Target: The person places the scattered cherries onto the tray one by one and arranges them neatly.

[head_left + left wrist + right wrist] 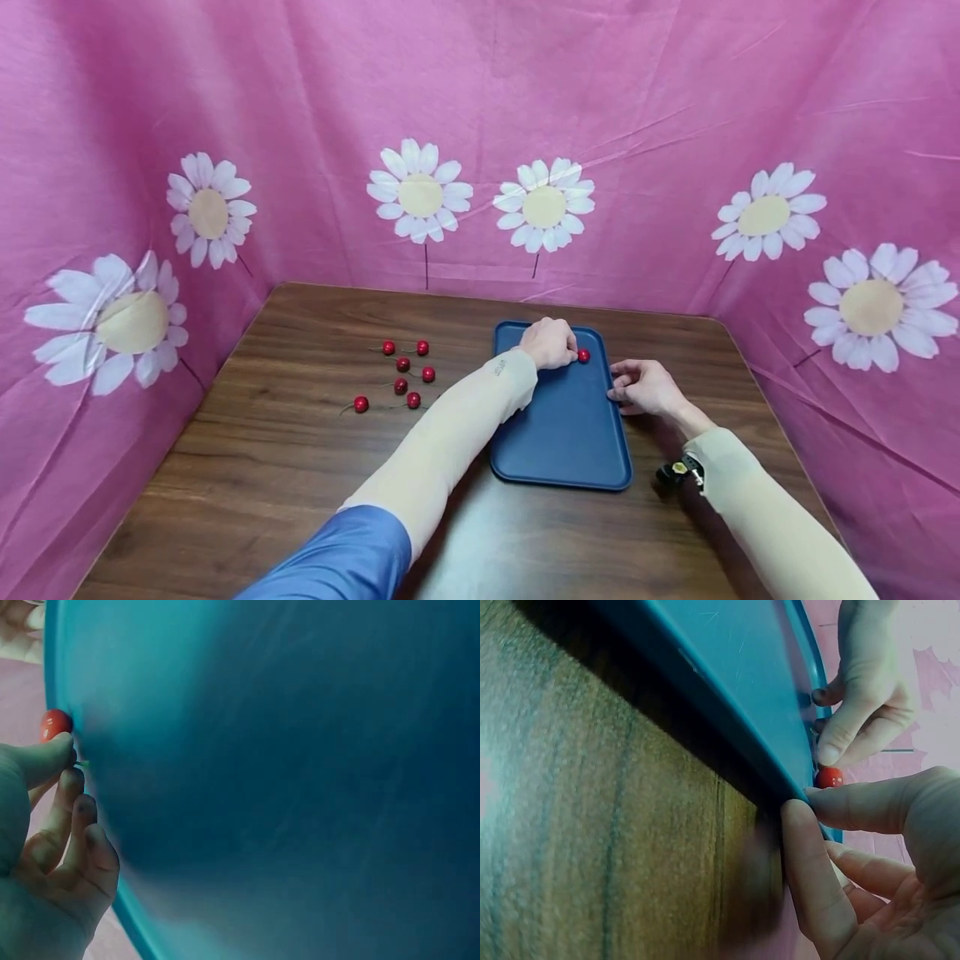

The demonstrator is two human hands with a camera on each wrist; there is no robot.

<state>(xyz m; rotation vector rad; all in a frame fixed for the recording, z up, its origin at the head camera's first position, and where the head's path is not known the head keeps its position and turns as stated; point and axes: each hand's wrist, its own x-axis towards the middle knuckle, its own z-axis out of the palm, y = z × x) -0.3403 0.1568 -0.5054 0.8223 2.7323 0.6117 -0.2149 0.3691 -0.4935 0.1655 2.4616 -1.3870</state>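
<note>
Over the far end of a blue tray (562,442), my left hand (550,342) pinches a red cherry (583,356) between thumb and fingers. In the left wrist view the round part of this cherry (56,725) shows past the thumb, and a bit of thin stem pokes out beside the fingertips. My right hand (651,390) is at the tray's right side. Its thumb and forefinger grip the tray rim (757,750) in the right wrist view, close to the left hand's cherry (829,778).
Left of the tray, several red cherries (402,364) with thin stems lie loose on the brown wooden table (247,433). A pink cloth (622,100) with white daisies hangs around the table's back and sides. A dark device (675,472) is strapped at the right wrist.
</note>
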